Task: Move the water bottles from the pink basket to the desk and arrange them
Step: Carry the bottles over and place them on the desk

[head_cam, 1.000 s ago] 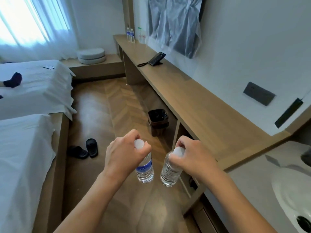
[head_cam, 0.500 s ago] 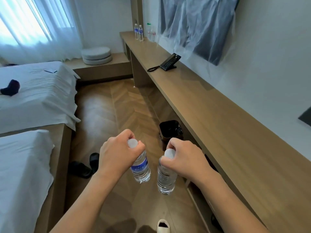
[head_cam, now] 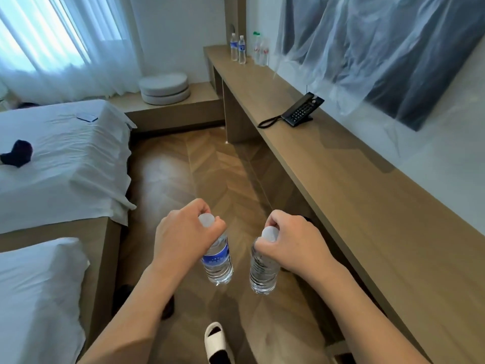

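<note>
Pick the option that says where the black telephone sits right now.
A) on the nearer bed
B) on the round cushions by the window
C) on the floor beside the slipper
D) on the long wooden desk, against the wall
D: the black telephone rests on the long wooden desk, close to the wall, its cord trailing toward the desk's front edge.

Head view, forward and downward.

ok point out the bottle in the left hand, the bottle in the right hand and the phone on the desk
left-hand bottle [head_cam: 217, 260], head view, on its blue label
right-hand bottle [head_cam: 263, 271], head view, on its clear body below the fingers
phone [head_cam: 301, 111], head view, on its keypad
</note>
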`<state>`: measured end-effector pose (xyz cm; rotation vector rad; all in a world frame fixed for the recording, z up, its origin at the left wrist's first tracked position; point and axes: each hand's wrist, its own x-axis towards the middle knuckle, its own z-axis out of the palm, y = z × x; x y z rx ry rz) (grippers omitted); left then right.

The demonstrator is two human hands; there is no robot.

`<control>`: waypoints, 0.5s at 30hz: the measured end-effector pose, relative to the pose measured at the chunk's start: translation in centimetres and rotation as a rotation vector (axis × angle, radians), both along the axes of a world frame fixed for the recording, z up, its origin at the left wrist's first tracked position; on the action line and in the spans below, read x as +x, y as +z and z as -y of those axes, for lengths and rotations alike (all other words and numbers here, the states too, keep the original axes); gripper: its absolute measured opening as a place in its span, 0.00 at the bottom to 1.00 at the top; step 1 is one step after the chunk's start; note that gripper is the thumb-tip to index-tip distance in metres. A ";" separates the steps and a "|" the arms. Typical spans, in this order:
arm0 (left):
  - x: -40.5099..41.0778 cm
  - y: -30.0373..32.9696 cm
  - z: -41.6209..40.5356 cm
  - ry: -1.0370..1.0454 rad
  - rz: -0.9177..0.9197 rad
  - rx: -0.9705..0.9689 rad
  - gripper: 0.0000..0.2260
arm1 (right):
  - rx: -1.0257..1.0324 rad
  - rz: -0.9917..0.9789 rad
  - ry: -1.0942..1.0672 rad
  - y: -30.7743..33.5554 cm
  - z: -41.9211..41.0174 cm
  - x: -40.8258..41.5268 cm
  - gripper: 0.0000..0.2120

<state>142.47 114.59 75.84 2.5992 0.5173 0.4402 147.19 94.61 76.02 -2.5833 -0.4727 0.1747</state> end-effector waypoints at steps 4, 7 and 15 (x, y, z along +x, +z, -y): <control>7.0 0.4 -6.3 -0.037 -0.006 0.021 0.11 | -0.031 -0.026 -0.028 -0.1 -6.3 6.4 0.13; 11.8 1.2 -10.5 -0.055 0.002 0.015 0.09 | -0.013 -0.020 -0.052 0.5 -10.6 11.1 0.12; 24.6 0.3 -19.9 -0.041 0.047 -0.073 0.10 | 0.006 -0.020 -0.026 0.7 -20.2 24.7 0.12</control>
